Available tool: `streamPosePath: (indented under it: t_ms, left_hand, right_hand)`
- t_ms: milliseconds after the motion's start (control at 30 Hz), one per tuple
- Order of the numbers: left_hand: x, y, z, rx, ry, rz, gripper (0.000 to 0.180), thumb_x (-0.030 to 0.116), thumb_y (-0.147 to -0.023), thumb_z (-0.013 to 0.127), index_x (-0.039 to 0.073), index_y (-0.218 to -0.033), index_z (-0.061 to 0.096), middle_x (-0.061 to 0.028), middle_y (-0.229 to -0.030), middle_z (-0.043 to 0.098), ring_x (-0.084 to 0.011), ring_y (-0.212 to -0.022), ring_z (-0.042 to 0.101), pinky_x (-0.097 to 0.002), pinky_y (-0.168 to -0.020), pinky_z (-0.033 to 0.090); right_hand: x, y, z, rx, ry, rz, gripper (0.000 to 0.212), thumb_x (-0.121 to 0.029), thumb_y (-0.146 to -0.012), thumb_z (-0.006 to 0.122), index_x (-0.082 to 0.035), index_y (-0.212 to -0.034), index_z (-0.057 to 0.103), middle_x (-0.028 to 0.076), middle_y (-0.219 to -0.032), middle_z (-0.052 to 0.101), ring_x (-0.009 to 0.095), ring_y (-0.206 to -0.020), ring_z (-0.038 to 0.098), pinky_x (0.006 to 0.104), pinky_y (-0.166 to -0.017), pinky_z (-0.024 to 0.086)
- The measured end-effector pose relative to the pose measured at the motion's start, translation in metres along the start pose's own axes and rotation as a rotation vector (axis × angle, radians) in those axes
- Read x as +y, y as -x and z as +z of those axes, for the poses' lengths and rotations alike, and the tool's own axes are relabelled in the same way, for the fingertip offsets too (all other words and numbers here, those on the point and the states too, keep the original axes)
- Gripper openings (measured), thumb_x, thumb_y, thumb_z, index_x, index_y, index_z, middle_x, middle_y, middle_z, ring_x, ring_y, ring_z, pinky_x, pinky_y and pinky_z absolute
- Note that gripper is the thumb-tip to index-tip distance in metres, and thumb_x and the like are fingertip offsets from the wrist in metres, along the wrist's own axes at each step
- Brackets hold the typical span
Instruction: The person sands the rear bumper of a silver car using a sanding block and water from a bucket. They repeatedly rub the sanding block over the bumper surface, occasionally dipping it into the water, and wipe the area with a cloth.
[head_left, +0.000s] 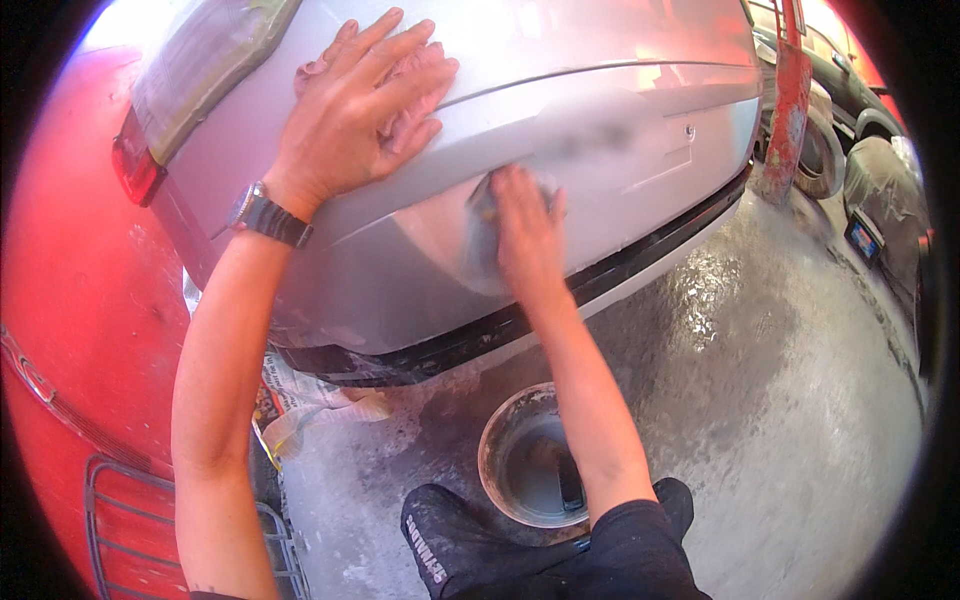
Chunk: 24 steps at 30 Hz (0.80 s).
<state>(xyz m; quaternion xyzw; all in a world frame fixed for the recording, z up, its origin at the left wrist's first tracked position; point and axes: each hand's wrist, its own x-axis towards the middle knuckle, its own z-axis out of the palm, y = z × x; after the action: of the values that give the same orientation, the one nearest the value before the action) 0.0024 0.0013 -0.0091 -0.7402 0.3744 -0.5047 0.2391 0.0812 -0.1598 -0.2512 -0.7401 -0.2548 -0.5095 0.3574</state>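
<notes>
Nearest me, at six o'clock, my dark knee sits just beside a round bucket of cloudy water standing on the wet concrete floor. At eight o'clock a crumpled sheet of newspaper lies under the car's edge. Past the bucket, near the middle of my view, my right hand presses a small grey sanding pad flat against the silver car bumper, fingers closed over the pad. At eleven o'clock my left hand, with a watch on the wrist, lies open and spread on the silver trunk lid, gripping nothing. The red tail light is at nine o'clock. Farthest, at two o'clock, stands a red post beside another car's tyre.
</notes>
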Motion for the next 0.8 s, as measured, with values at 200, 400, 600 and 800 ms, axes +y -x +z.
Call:
streamPosePath:
  t_ms: [200,400,600,800]
  left_hand:
    - [-0.002,0.005,0.007,0.006,0.028,-0.017,0.047,0.027,-0.092,0.081,0.026,-0.139,0.075,-0.0091,-0.159,0.059,-0.0358,-0.153,0.047,-0.0579,-0.128,0.033]
    - [0.001,-0.003,0.001,0.01,0.01,0.013,0.047,0.027,-0.092,0.08,0.025,-0.139,0.075,-0.009,-0.159,0.059,-0.0365,-0.153,0.047,-0.0585,-0.127,0.034]
    - [-0.001,0.002,0.004,0.013,0.021,-0.02,0.046,0.027,-0.093,0.08,0.025,-0.139,0.076,-0.0092,-0.159,0.059,-0.0355,-0.153,0.048,-0.0577,-0.127,0.034]
    - [0.002,-0.003,0.004,0.016,0.027,0.005,0.047,0.026,-0.092,0.08,0.025,-0.139,0.075,-0.009,-0.158,0.06,-0.0354,-0.153,0.047,-0.0575,-0.128,0.034]
  right_hand:
    - [-0.043,0.038,0.026,0.078,-0.286,0.113,0.059,-0.003,-0.1,0.057,-0.004,-0.159,0.05,0.019,-0.167,0.048,0.039,-0.154,0.046,0.0707,-0.123,0.027]
    - [-0.005,-0.001,0.01,0.064,0.013,0.107,0.055,-0.003,-0.101,0.056,-0.002,-0.156,0.052,0.022,-0.165,0.049,0.042,-0.151,0.048,0.0684,-0.123,0.029]
    - [-0.02,0.059,0.015,-0.041,-0.065,-0.035,0.053,-0.01,-0.101,0.057,-0.002,-0.154,0.053,0.019,-0.166,0.049,0.039,-0.151,0.05,0.0699,-0.122,0.031]
    - [-0.017,0.015,0.019,0.079,-0.022,0.133,0.057,-0.003,-0.1,0.056,-0.004,-0.157,0.05,0.018,-0.167,0.048,0.038,-0.153,0.048,0.0708,-0.122,0.028]
